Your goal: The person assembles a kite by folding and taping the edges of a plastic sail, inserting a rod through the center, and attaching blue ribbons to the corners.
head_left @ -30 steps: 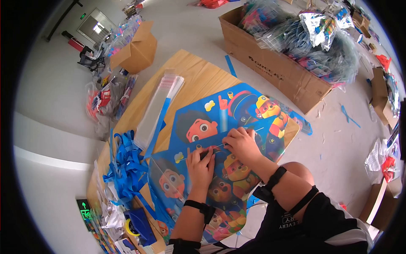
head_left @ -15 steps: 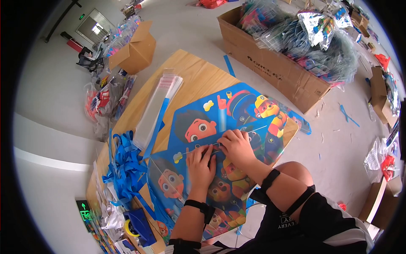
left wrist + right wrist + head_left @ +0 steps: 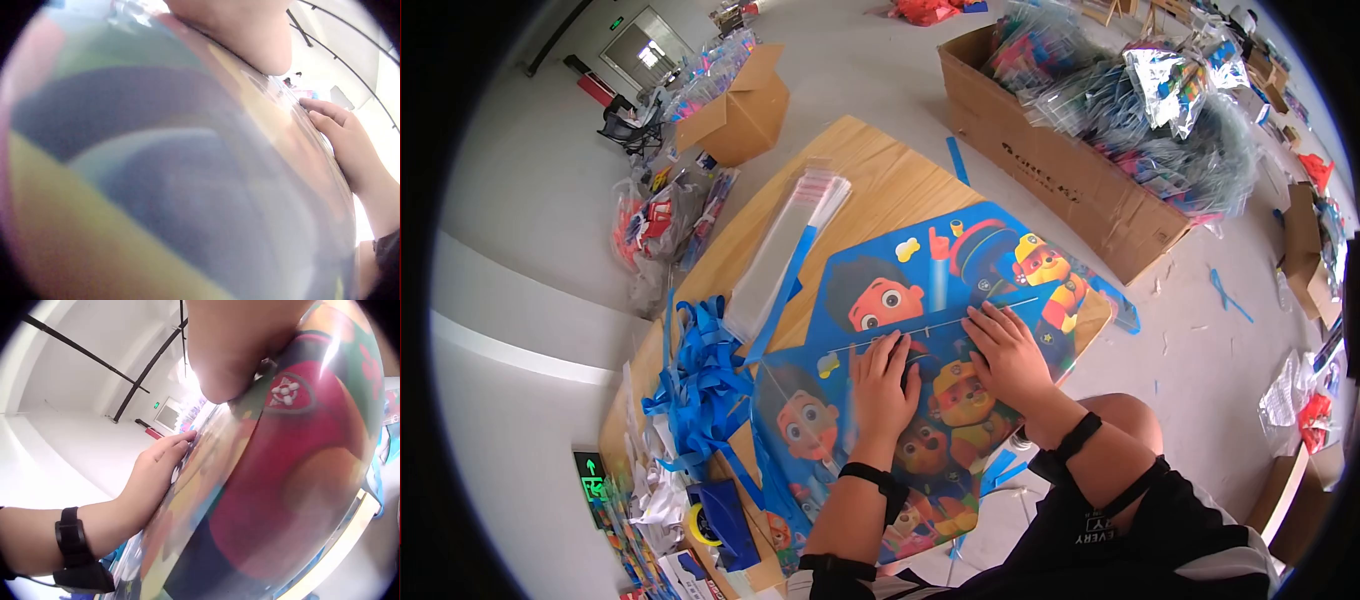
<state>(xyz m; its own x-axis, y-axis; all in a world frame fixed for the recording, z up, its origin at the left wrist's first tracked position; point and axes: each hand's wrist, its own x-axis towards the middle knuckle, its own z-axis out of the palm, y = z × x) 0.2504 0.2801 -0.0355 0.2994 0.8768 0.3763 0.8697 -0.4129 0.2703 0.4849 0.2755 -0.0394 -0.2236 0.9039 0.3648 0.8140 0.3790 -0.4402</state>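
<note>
A blue cartoon-printed sheet or bag with a glossy clear surface lies over the near part of the wooden table, its pale straight edge line running under the fingertips. My left hand rests flat on it, left of the middle, fingers extended. To its right my right hand lies on the same print with fingers spread along that line. Another printed piece shows beyond the line. In the left wrist view the right hand touches the print; the right wrist view shows the left hand on it.
Clear plastic sleeves are stacked on the wooden table. Blue ribbons and a tape dispenser lie at the left. Beyond the table stand a large carton of packed bags and a smaller carton.
The hands have moved apart, the right one to the right, and their bent fingers have straightened onto the print. The head view has shifted slightly.
</note>
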